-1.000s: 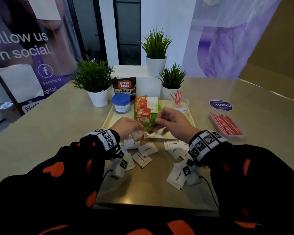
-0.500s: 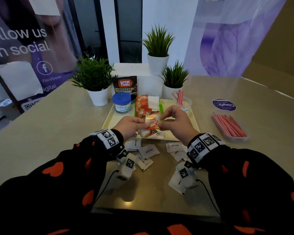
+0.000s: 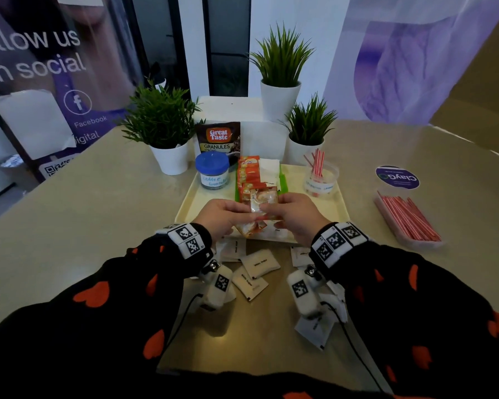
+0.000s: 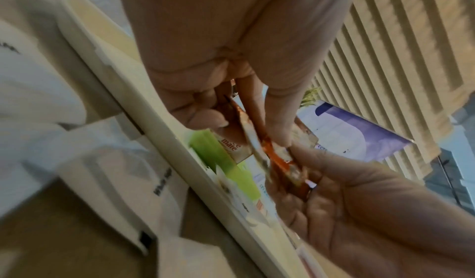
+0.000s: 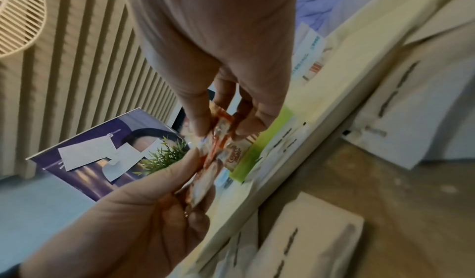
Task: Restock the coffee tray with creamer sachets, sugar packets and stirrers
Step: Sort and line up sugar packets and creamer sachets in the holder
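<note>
My left hand point(image 3: 224, 216) pinches the near-left edge of a small bunch of creamer sachets point(image 3: 262, 201), held just above the front of the tray point(image 3: 190, 207) before the green holder point(image 3: 283, 181); my right hand point(image 3: 296, 214) pinches the opposite edge. They look light, limp and glossy, so likely slippery: best held by the crimped seams, thumb over fingers, squared as a stack. Loose sugar packets point(image 3: 260, 264) lie on the bench point(image 3: 98, 214), spare stirrers point(image 3: 408, 218) far right.
</note>
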Available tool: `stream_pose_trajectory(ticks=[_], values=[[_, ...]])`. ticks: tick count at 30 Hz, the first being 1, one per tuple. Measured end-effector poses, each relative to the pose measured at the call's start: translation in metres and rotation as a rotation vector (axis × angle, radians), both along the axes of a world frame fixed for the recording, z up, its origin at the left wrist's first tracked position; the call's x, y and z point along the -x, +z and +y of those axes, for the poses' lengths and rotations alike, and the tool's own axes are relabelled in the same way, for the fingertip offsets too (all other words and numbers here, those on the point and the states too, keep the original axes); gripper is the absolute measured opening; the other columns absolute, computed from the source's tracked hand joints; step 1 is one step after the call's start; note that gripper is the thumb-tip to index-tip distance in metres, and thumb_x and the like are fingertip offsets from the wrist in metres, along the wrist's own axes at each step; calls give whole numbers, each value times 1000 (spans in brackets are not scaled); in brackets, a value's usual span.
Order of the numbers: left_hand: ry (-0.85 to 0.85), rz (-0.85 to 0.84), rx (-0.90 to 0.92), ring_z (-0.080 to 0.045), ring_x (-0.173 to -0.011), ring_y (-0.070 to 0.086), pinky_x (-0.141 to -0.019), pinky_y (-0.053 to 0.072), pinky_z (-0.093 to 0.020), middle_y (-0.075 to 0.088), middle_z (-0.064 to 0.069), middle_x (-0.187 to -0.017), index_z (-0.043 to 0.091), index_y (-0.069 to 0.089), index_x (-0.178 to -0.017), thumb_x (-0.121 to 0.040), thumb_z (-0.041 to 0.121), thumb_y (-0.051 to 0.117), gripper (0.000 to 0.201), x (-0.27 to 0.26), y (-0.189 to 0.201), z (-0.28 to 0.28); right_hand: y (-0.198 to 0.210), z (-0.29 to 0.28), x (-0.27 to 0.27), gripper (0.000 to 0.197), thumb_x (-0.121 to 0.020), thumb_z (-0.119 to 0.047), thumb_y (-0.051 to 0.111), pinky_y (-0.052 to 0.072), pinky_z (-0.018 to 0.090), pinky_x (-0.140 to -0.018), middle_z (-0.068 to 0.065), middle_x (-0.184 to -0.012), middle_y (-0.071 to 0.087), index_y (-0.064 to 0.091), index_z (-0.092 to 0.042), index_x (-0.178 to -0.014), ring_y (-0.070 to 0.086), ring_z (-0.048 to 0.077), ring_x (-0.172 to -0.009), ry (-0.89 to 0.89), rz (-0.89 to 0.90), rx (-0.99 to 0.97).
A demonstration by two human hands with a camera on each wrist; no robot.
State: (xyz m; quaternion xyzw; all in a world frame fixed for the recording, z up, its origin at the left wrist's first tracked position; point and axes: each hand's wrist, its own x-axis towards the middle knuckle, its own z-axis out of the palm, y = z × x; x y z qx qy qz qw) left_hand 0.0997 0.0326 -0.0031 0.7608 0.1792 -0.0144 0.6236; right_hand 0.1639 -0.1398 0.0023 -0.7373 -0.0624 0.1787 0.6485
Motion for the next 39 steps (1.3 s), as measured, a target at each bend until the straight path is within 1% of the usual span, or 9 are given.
stream_pose_trajectory(ticks=[4,8,12,19,25,28,32,37,39], values=[[75,7,-70,-11,-73,60,-57,43,-19,70,-1,-90,15,71,-98,-78,11,83,24,-7,-3,8,6,5,-16,21,-76,-3,76,60,53,-73,17,-80,60,57,-11,-73,66,32,-80,-127,-154,6],[192,27,-55,-17,-78,66,-62,50,-24,70,-7,-97,18,59,-108,-76,9,83,42,-15,-9,19,17,8,-27,16,-81,-6,78,56,27,-61,-1,-75,65,67,-17,-81,65,8,-69,62,-362,123],[227,29,-58,-19,-89,68,-72,58,-30,71,-6,-101,17,67,-104,-80,12,76,26,-21,-11,25,20,16,-35,15,-83,-15,79,57,30,-81,-6,-89,72,76,-21,-97,68,12,-88,273,-510,419],[300,-20,29,-21,-95,70,-84,59,-37,72,-7,-107,17,70,-103,-89,9,63,18,-30,-13,26,26,34,-35,26,-89,-23,74,48,29,-78,-4,-98,63,62,-20,-111,58,15,-90,251,-742,689],[420,-100,29,-21,-96,69,-87,59,-43,69,-4,-108,21,64,-101,-90,10,57,17,-33,-12,30,26,35,-42,23,-88,-22,74,51,31,-83,0,-109,69,67,-23,-111,62,20,-99,245,-760,803],[344,-132,43,-21,-98,68,-82,60,-39,68,-6,-111,17,63,-106,-92,7,58,18,-34,-9,28,22,38,-45,32,-91,-20,71,47,33,-97,2,-124,65,71,-24,-123,58,21,-115,323,-769,861],[246,-180,52,-25,-102,67,-74,60,-34,66,-10,-113,16,63,-101,-88,-3,60,23,-39,-2,19,16,41,-49,38,-89,-20,74,45,36,-99,5,-125,57,71,-29,-126,54,24,-116,322,-737,856],[145,-176,50,-22,-102,69,-85,60,-37,68,-9,-112,19,57,-105,-84,-12,67,39,-44,-2,14,2,41,-49,48,-81,-24,83,51,36,-94,4,-119,66,65,-23,-126,61,22,-109,267,-613,694],[96,-179,-85,-18,-99,70,-83,60,-34,71,-3,-107,25,56,-103,-81,-7,73,43,-47,-4,15,-5,39,-51,52,-77,-23,87,52,28,-80,0,-112,66,59,-22,-121,61,14,-95,219,-554,604]])
